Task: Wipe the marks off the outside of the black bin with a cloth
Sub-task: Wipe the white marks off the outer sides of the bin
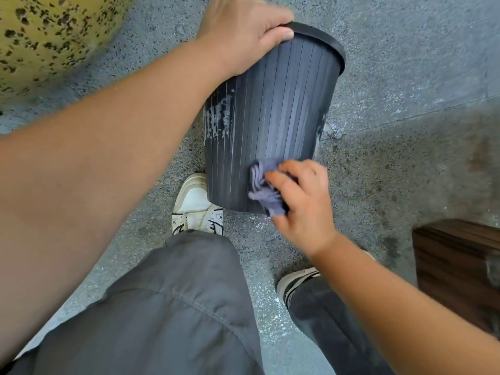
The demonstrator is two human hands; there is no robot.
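The black bin is tipped over at a slant above the speckled grey floor, its rim pointing away from the person and its base end toward them. Its outside wall is ribbed with narrow vertical slats. A patch of whitish, flaky marks sits on the bin's left flank, about halfway along its length, and a smaller pale smear shows on its right edge.

The left hand grips the bin at the rim, thumb curled over the near side of the lip and the other fingers hooked over the top. The right hand is at the bin's base end, its fingers clenched round a bunched greyish-purple cloth and pressing it against the ribbed wall.

Just below the bin's base, a white sneaker stands on the floor, touching or nearly touching the bin; which, I cannot tell. The person wears dark grey trousers. Right of the bin and well apart from it stands a dark wooden box. Left of the bin's rim is a blurred yellow-green surface with dark spots.
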